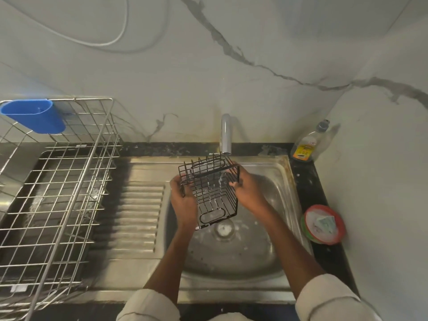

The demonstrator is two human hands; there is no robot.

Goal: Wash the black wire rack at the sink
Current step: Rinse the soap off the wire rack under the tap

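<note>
The black wire rack (209, 192) is held tilted over the steel sink (283, 179), its far end just under the chrome tap (225, 133). White suds cling to some of its wires. My left hand (184, 200) grips the rack's left side, fingers curled round the wires. My right hand (249, 189) grips its right edge from the other side. The drain (223, 229) shows just below the rack's near end.
A large steel dish rack (58, 181) with a blue plastic cup holder (34, 115) stands on the left over the ribbed drainboard (139, 212). A dish soap bottle (306, 144) stands at the back right. A red-rimmed bowl (324, 224) with a sponge sits on the right counter.
</note>
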